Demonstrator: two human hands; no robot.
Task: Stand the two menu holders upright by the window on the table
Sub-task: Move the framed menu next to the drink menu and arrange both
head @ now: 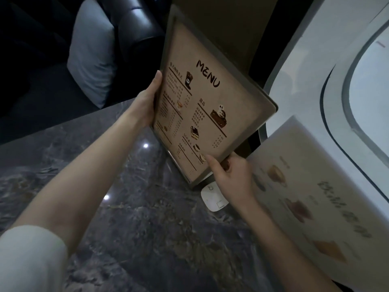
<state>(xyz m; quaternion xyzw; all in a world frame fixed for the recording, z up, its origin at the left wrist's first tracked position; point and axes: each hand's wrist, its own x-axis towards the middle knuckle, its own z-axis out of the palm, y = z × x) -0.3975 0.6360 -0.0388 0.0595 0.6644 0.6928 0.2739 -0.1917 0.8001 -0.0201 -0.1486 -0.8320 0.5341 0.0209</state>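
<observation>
A beige menu holder (210,106) headed "MENU" is held tilted above the dark marble table (126,207), its lower corner close to the tabletop. My left hand (147,102) grips its left edge. My right hand (229,175) holds its bottom edge, thumb on the front. A second menu holder (311,207), white with drink pictures, stands leaning against the window (368,91) wall at the right.
A small white rounded device (214,197) lies on the table just below the held menu. A dark sofa with a pale cushion (90,55) stands beyond the table's far edge. A brown pillar (231,28) rises behind the menu.
</observation>
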